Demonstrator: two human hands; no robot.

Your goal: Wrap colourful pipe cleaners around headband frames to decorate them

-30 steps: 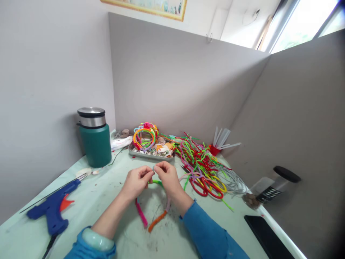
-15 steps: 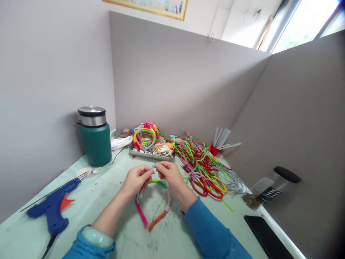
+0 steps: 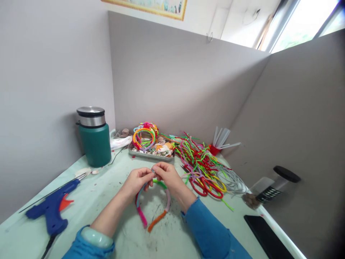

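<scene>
Colourful headband [image 3: 141, 217], two hands [image 3: 136, 182], one glue gun [image 3: 54, 207]

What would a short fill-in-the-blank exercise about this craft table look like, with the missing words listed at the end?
1. The fuzzy band has one pink end and one ____ end.
2. The glue gun lies on the person's ____ side of the table.
3. The left hand and the right hand come out of ____ sleeves.
4. The pale sticks stand in a ____ holder.

Missing words: orange; left; blue; red.
</scene>
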